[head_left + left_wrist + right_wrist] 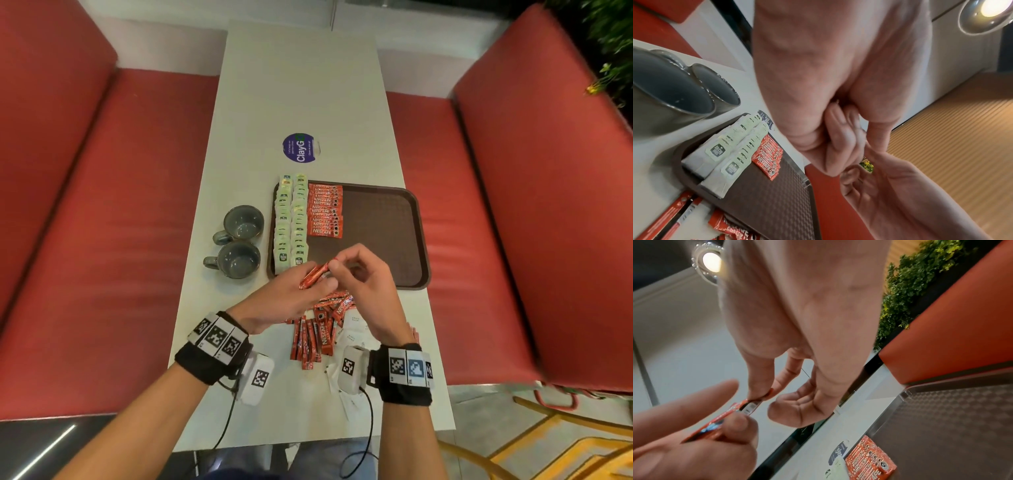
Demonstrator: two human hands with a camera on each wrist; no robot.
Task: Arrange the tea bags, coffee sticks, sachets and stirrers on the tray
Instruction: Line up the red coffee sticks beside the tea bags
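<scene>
While gripped—coffee sticks (313, 275) between hands.

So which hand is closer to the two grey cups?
Left. The left hand holds coffee sticks just right of the cups; the right hand is farther right, over the tray.

"NESCAFE" readable in white on the red coffee sticks (325, 212) lined up on the tray (394, 233), plus "NESCAFE" again on the loose sticks (325, 335) heaped on the table (301, 85). From the left wrist view, "NESCAFE CLASSIC" on the nearest stick in the row. Tea bags (715, 150) tagged with a dark label, looks like "McCoy Teas" but a bit blurry. Round blue sticker (299, 146) on the tabletop saying "ClayG", smaller print on it too tiny to make out. White sachets (354, 329) carrying faint print, unreadable.
</scene>
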